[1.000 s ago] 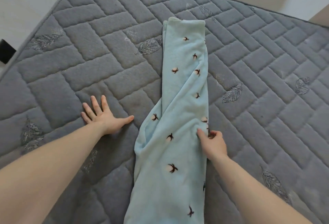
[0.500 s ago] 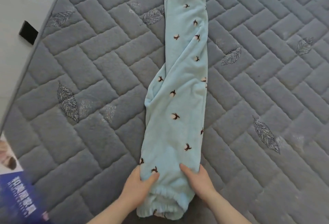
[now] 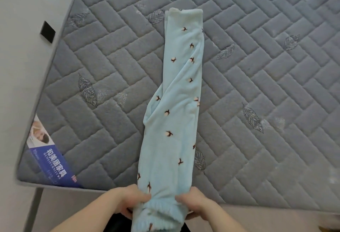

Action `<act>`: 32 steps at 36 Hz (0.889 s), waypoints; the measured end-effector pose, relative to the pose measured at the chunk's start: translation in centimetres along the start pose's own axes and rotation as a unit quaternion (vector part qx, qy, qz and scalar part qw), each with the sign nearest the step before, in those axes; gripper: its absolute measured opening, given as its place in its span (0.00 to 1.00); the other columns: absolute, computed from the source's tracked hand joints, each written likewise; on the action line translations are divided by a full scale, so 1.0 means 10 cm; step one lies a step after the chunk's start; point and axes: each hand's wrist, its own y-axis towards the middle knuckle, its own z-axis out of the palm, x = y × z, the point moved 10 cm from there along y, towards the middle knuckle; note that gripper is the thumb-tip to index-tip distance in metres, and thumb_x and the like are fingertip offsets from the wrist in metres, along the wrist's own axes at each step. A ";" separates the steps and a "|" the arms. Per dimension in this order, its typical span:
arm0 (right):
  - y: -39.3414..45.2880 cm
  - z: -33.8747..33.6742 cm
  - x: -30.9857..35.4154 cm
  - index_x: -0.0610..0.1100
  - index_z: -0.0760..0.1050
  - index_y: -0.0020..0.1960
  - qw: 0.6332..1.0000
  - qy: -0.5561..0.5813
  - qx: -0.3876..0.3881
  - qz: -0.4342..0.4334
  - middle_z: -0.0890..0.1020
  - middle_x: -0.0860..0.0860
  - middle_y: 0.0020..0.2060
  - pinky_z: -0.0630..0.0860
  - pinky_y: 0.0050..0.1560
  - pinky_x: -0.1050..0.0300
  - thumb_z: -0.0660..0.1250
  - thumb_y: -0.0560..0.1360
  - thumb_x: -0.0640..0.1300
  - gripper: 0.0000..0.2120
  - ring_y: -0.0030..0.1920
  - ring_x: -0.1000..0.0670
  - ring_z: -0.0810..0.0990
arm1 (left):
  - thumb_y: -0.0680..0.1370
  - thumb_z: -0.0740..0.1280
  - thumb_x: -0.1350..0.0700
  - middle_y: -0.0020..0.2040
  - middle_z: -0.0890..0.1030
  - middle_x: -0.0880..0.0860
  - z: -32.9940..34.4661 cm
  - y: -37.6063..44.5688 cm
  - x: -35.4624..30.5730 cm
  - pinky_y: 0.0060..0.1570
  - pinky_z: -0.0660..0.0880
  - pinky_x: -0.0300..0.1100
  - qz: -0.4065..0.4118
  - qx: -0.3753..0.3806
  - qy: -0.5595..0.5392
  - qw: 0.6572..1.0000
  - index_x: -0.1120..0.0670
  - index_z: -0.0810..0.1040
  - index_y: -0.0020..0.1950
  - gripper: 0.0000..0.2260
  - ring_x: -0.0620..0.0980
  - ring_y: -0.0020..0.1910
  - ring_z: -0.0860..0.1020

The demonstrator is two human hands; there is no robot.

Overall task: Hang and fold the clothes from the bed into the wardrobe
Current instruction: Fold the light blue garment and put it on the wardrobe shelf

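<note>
1. One head-worn camera looks steeply down from the foot edge of the mattress, facing 12 o'clock.
2. It sits close above the hands at 6 o'clock.
3. The wall shows at 9 o'clock.

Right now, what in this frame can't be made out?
- Wardrobe: nowhere in the head view.
- Near end of the blue trousers: cut off by the bottom edge.
- Fingertips of the left hand and right hand: tucked under the fabric.
- Small print on the mattress label: too small, blurred.
</note>
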 end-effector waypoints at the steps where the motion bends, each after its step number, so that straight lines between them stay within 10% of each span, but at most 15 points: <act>1: -0.08 0.03 -0.01 0.44 0.81 0.54 1.000 0.002 0.007 0.000 0.86 0.48 0.47 0.84 0.39 0.52 0.69 0.73 0.41 0.10 0.41 0.50 0.84 | 0.75 0.72 0.46 0.50 0.86 0.51 0.00 -0.08 0.02 0.44 0.83 0.47 -0.003 -0.003 0.006 1.000 0.53 0.80 0.59 0.17 0.50 0.47 0.84; 11: -0.39 -0.71 0.70 0.51 0.57 0.81 0.969 0.174 -0.102 -0.143 0.79 0.50 0.63 0.83 0.45 0.51 0.73 0.76 0.46 0.38 0.53 0.48 0.84 | 0.77 0.74 0.49 0.63 0.81 0.44 -0.55 -0.72 -0.98 0.58 0.79 0.42 0.231 -0.123 -0.135 0.956 0.43 0.71 0.72 0.25 0.45 0.58 0.82; 15: -0.50 -1.09 1.22 0.47 0.85 0.54 0.956 0.212 -0.107 -0.174 0.88 0.45 0.48 0.82 0.38 0.54 0.70 0.76 0.45 0.09 0.42 0.49 0.87 | 0.79 0.71 0.49 0.45 0.84 0.54 -0.71 -0.82 -1.45 0.37 0.79 0.47 0.255 -0.093 -0.193 0.943 0.52 0.85 0.54 0.09 0.51 0.37 0.82; 17: -0.52 -1.27 1.46 0.44 0.85 0.46 0.951 0.223 -0.121 -0.175 0.87 0.45 0.40 0.73 0.31 0.59 0.67 0.78 0.51 0.12 0.34 0.49 0.83 | 0.77 0.71 0.46 0.33 0.80 0.57 -0.83 -0.88 -1.72 0.28 0.74 0.42 0.260 -0.101 -0.219 0.935 0.59 0.83 0.46 0.15 0.53 0.26 0.76; 27: -0.28 -1.64 2.28 0.49 0.76 0.53 0.902 0.356 -0.109 -0.217 0.87 0.50 0.49 0.72 0.22 0.62 0.58 0.84 0.55 0.12 0.32 0.50 0.85 | 0.82 0.62 0.38 0.52 0.86 0.52 -1.39 -0.75 -2.76 0.38 0.83 0.48 0.298 -0.163 -0.269 0.901 0.47 0.76 0.63 0.17 0.54 0.47 0.86; 32: 0.07 -1.76 2.18 0.49 0.62 0.76 0.928 0.223 -0.215 -0.206 0.78 0.50 0.62 0.82 0.46 0.50 0.67 0.79 0.51 0.28 0.48 0.49 0.84 | 0.78 0.70 0.44 0.66 0.77 0.49 -1.66 -0.44 -2.73 0.55 0.79 0.50 0.291 -0.284 -0.128 0.905 0.51 0.67 0.76 0.29 0.50 0.58 0.79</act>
